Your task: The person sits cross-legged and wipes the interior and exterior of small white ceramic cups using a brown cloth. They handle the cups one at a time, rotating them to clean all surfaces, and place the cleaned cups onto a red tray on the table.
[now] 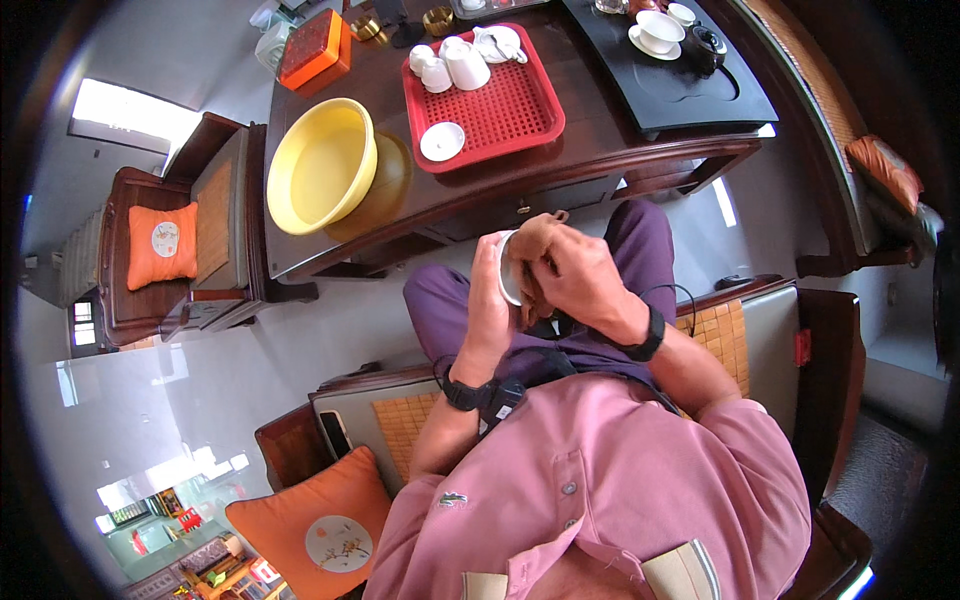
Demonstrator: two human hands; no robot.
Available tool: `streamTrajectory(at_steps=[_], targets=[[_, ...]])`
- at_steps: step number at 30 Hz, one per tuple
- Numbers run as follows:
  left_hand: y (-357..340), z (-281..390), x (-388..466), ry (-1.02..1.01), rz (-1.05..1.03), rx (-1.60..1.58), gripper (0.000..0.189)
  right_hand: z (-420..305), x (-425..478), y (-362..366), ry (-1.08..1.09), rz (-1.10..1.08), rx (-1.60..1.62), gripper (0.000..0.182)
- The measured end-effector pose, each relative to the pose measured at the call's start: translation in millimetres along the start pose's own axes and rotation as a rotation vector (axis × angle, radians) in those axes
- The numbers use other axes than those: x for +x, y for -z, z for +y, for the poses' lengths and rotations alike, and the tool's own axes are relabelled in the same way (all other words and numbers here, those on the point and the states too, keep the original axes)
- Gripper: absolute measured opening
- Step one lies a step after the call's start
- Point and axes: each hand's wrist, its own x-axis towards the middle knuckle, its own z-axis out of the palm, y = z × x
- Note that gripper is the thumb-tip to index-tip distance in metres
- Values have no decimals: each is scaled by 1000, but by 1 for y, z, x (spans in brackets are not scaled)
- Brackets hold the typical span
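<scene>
My left hand (486, 300) is wrapped around a white porcelain cup (511, 271) above my lap, its rim tilted to the right. My right hand (589, 274) grips a brown cloth (532, 238) pressed against the cup's opening; part of the cup is hidden behind cloth and fingers. Beyond my knees, a red perforated tray (517, 112) sits on the dark wooden table (390, 82). It carries several white cups (469, 67), a white teapot (496, 43) and a small white lid or saucer (442, 141). Left of the tray stands a yellow plastic basin (322, 169) that seems to hold water.
A black tea tray (682, 90) at right bears a white gaiwan (660, 34) and a dark teapot (705, 49). An orange-red box (315, 51) occupies the table's far left. Beside me on the bench lie a phone (334, 433) and an orange cushion (315, 525).
</scene>
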Motion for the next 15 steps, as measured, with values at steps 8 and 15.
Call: streamTrajectory(at_steps=[8,15], targets=[[-21,2,1,-12,-89,67,57,-2,6,7,-206,-91,496,31],[-13,-2,4,23,-126,-122,76,-19,-3,10,-191,-181,594,29]])
